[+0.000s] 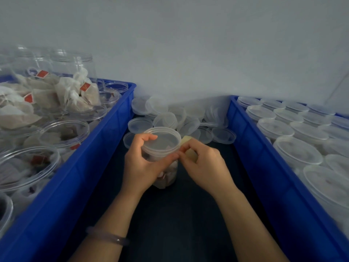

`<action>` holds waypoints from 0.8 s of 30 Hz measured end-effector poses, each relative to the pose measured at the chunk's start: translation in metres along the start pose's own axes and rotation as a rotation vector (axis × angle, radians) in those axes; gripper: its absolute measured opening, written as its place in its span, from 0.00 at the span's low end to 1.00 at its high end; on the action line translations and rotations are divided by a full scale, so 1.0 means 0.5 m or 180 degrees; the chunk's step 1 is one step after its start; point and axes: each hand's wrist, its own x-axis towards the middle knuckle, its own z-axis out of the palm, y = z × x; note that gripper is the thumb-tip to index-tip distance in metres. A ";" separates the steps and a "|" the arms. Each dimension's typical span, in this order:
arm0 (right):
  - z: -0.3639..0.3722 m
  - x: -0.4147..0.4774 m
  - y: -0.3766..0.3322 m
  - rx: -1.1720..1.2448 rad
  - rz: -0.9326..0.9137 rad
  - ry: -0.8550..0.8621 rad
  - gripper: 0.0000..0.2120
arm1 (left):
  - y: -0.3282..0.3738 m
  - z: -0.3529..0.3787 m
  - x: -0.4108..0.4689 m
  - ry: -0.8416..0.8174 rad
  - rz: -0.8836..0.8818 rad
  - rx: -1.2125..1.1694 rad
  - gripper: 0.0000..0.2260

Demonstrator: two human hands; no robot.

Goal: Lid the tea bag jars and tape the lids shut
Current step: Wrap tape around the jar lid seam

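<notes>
My L grip (145, 164) wraps jar (167, 178), R grip (203, 164) pinches tape (186, 139) at lid (162, 141); tape may crease if jar twists.

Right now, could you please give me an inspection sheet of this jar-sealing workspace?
Surface: dark work surface running between two crates.
Job's things: held jar of tea bags, upright, with its lid on; yellowish tape at the lid's right edge; open jars of tea bags in the left blue crate; closed jars in the right blue crate.
Clutter: loose lids piled behind the held jar.
Hands: left hand grips the held jar just below the lid; right hand pinches the tape.
Cables: nothing seen.
Surroundings: plain pale wall; bracelet on the left wrist.
</notes>
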 end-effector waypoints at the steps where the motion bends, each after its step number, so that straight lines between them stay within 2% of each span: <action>1: -0.009 0.002 -0.003 0.0048 0.0135 -0.0019 0.14 | 0.003 -0.003 -0.001 -0.0016 -0.0022 -0.0037 0.25; 3: -0.035 0.010 -0.002 0.0111 0.0436 -0.0145 0.27 | 0.010 -0.006 -0.005 -0.0169 -0.0039 -0.0065 0.25; 4: -0.049 0.013 -0.001 0.0070 0.0466 -0.0296 0.28 | 0.014 -0.007 -0.008 -0.0266 -0.0043 -0.0065 0.26; 5: -0.062 0.015 0.001 0.0022 0.0429 -0.0478 0.27 | 0.018 -0.010 -0.009 -0.0350 -0.0041 -0.0068 0.26; 8: -0.091 0.013 0.001 0.0058 0.0153 -0.0787 0.10 | 0.025 -0.017 -0.001 -0.0546 -0.0172 -0.0156 0.26; 9: -0.095 0.012 0.001 0.0058 0.0039 -0.0820 0.08 | 0.025 -0.020 0.002 -0.0585 -0.0215 -0.0193 0.25; 13: -0.091 0.016 -0.002 0.0188 -0.0031 -0.0564 0.06 | 0.021 -0.026 0.015 -0.0671 -0.0229 -0.0257 0.20; 18: -0.079 0.013 -0.007 0.0317 0.0029 -0.0379 0.07 | 0.015 -0.029 0.012 -0.0804 -0.0420 -0.0689 0.24; 20: -0.075 0.014 -0.010 0.0424 0.0112 -0.0443 0.13 | 0.010 -0.029 0.009 -0.0855 -0.0484 -0.0820 0.24; 22: -0.072 0.016 -0.006 0.0462 0.0260 -0.0717 0.29 | 0.004 -0.031 0.006 -0.0957 -0.0567 -0.1006 0.26; 23: -0.072 0.016 -0.003 0.0449 0.0341 -0.0880 0.36 | 0.003 -0.032 0.004 -0.1047 -0.0608 -0.1094 0.30; 24: -0.069 0.016 -0.003 0.0477 0.0395 -0.1023 0.38 | 0.002 -0.033 0.002 -0.1148 -0.0663 -0.1148 0.35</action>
